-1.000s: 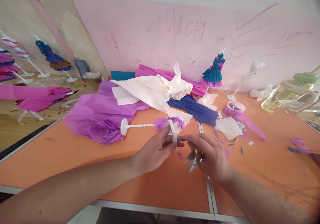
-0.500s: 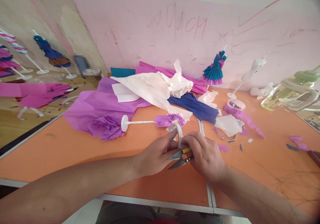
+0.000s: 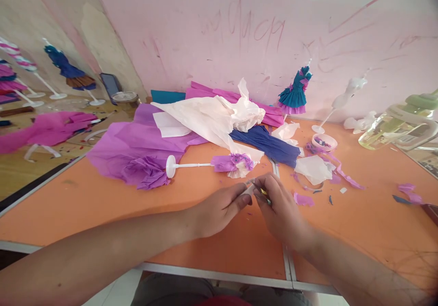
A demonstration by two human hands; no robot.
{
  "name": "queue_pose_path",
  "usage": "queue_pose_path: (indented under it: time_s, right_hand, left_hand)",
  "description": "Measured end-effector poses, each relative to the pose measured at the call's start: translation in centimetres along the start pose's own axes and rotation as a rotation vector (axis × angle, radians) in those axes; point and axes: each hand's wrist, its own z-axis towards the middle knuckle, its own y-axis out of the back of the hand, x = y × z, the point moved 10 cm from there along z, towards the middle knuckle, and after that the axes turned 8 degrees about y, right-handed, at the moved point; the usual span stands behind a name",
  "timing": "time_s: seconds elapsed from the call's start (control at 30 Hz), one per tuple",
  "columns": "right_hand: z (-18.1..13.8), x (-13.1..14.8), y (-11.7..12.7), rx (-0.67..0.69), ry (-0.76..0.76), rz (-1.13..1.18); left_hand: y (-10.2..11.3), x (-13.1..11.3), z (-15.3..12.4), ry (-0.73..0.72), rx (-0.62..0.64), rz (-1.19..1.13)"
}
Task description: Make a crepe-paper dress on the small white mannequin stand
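Observation:
My left hand [image 3: 219, 208] pinches a small white roll of tape [image 3: 249, 188] just above the orange table [image 3: 85, 215]. My right hand [image 3: 282, 208] meets it from the right, fingers closed on small metal snips [image 3: 264, 194] with a yellow part, their tip at the tape. Just beyond the hands lies a small mannequin stand [image 3: 191, 165] on its side, dressed in purple and white crepe paper [image 3: 236, 163].
Crepe paper sheets lie behind: purple [image 3: 133, 148], white [image 3: 212, 119], dark blue [image 3: 270, 146], magenta [image 3: 232, 101]. A teal paper dress on a stand [image 3: 294, 95], a bare white mannequin [image 3: 342, 101], a small cup of scraps [image 3: 324, 142] and a water bottle [image 3: 400, 126] stand at the back right.
The snips have swung from pointing down and left to up at the tape. Both hands moved a little farther from me, closer together.

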Motion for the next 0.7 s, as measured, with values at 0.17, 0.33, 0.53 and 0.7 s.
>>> queue_pose_path:
  time_s: [0.17,0.33,0.53,0.7]
  right_hand:
    - [0.4,-0.5,0.4,-0.019,-0.063,0.058]
    - [0.4,-1.3,2.1,-0.145,-0.165,0.246]
    - [0.2,-2.7,2.5,-0.056,-0.062,0.209]
    - [0.3,-2.7,0.7,0.143,0.001,0.149]
  left_hand:
    - [-0.8,0.9,0.1,0.062,0.069,0.018]
    - [0.4,1.1,0.4,0.042,-0.017,-0.126]
    - [0.8,-0.2,0.0,-0.049,-0.027,-0.170]
    - [0.6,-0.8,-0.5,-0.076,-0.009,-0.086]
